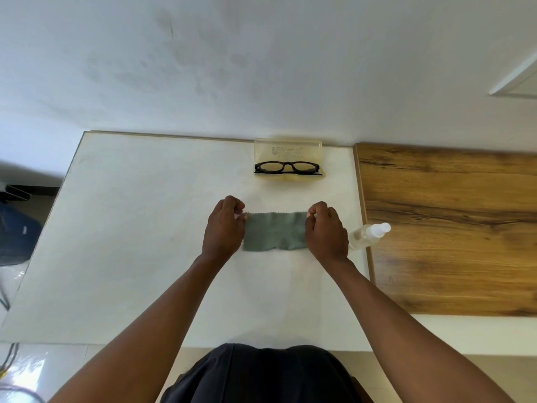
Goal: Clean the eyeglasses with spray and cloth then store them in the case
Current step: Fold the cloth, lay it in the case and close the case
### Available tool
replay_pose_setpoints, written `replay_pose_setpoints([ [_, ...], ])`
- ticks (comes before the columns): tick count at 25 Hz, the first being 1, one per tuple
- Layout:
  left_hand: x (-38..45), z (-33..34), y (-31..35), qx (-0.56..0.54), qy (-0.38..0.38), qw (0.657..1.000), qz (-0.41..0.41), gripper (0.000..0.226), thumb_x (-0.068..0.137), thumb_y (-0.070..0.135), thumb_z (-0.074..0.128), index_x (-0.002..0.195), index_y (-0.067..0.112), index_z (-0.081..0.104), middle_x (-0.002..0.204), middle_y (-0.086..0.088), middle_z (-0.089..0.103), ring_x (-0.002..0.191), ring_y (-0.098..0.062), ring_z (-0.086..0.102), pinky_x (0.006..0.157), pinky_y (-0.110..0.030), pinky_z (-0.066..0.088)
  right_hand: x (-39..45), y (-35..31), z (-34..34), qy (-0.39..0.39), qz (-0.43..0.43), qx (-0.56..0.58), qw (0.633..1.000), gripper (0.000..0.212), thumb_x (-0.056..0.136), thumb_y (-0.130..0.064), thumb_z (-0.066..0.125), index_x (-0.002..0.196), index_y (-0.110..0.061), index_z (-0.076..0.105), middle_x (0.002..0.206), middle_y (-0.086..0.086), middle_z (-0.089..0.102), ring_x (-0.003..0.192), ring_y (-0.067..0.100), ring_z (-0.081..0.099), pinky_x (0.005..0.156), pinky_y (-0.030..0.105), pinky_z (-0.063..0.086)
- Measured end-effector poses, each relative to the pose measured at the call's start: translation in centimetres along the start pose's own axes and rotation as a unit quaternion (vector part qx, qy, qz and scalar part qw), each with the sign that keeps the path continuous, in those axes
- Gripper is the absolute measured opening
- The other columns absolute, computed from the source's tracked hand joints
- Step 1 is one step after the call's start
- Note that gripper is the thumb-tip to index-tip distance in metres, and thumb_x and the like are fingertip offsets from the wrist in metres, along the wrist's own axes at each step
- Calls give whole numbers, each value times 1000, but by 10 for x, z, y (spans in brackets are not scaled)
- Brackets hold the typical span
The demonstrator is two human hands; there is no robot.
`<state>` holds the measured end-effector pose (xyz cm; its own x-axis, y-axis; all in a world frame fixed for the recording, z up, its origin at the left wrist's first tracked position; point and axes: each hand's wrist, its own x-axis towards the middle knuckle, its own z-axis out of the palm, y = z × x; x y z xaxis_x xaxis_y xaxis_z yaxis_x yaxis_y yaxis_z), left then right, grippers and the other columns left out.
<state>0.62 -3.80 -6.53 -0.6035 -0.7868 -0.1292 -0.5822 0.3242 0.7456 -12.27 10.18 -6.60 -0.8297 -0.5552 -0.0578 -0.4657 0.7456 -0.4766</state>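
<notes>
both hands (pixel 223 228) (pixel 327 229) pinch cloth (pixel 274 231); case (pixel 288 149) print unreadable.

A grey-green cloth (pixel 274 231) is pinched at its far corners by left hand (pixel 224 228) and right hand (pixel 327 231); black eyeglasses (pixel 287 167) are seated in the open case (pixel 288 149).

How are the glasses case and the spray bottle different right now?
The case stands open at the table's far edge with the glasses resting in it; the spray bottle lies on its side, capped, by the right hand. The case is yellowish and boxy; the bottle is clear and round with a white top. Neither is being held.
</notes>
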Motion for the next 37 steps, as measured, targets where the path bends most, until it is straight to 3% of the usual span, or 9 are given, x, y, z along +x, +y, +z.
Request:
replay_pose_setpoints([
  [5, -20, 5, -2, 102, 89, 990, 43, 15, 86, 17, 60, 102, 14, 61, 112, -11, 52, 101, -33, 48, 79, -36, 35, -11, -1, 0, 81, -54, 1, 995, 14, 88, -6, 53, 99, -5, 60, 95, 18, 57, 70, 36, 59, 53, 27, 38],
  [8, -37, 14, -13, 201, 7, 976, 78, 23, 88, 36, 57, 110, 32, 58, 130, -3, 38, 113, -30, 31, 87, -41, 23, -24, 5, 6, 74, -155, -74, 982, 27, 78, -4, 64, 104, -12, 65, 99, 16, 60, 78, 34, 59, 58, 34, 45],
  [11, -43, 17, -26, 259, -24, 964, 50, 32, 89, 50, 45, 122, 49, 45, 142, 2, 22, 121, -24, 14, 93, -43, 12, -33, 14, 11, 32, -133, -153, 979, 47, 75, -9, 67, 119, -25, 59, 115, 14, 58, 87, 36, 54, 61, 39, 40],
  [17, -47, 12, -29, 261, -19, 965, 29, 37, 91, 49, 42, 128, 47, 40, 143, 0, 23, 124, -26, 15, 97, -46, 17, -41, 19, 6, 52, -118, -164, 978, 60, 67, 3, 68, 120, -22, 59, 111, 17, 59, 81, 38, 55, 58, 40, 41],
  [20, -53, 5, -27, 246, 9, 964, 102, 36, 88, 34, 58, 122, 30, 51, 134, -5, 42, 118, -29, 28, 91, -47, 25, -43, 17, 5, 89, -150, -123, 977, 44, 69, 4, 63, 108, -15, 63, 105, 13, 61, 83, 33, 55, 58, 37, 40],
  [25, -59, -6, -31, 332, 56, 888, 312, 18, 76, 18, 58, 91, 28, 56, 98, 10, 68, 101, -25, 54, 79, -37, 23, -52, 26, -1, 81, -301, -133, 941, 23, 73, -12, 51, 90, -19, 65, 85, -3, 66, 79, 22, 60, 64, 32, 27],
  [28, -59, -5, -31, 357, 73, 862, 352, 33, 68, 1, 59, 85, 29, 52, 83, 12, 67, 96, -23, 65, 81, -38, 24, -52, 29, -1, 88, -328, -174, 924, 23, 68, -4, 68, 83, -21, 66, 77, -5, 65, 73, 22, 61, 63, 30, 24],
  [31, -57, -6, -28, 381, 81, 840, 377, 37, 75, -7, 39, 74, 26, 55, 77, 9, 64, 88, -21, 65, 81, -39, 26, -50, 24, -2, 79, -331, -186, 922, 25, 63, 2, 69, 73, -21, 63, 71, -2, 61, 67, 22, 57, 62, 31, 25],
  [37, -58, -9, -26, 357, 54, 868, 342, 21, 71, 8, 53, 75, 24, 65, 85, 11, 67, 88, -20, 60, 79, -37, 25, -47, 19, -9, 15, -336, -71, 939, 18, 60, 4, 73, 73, -8, 66, 75, 9, 62, 71, 29, 61, 57, 29, 46],
])
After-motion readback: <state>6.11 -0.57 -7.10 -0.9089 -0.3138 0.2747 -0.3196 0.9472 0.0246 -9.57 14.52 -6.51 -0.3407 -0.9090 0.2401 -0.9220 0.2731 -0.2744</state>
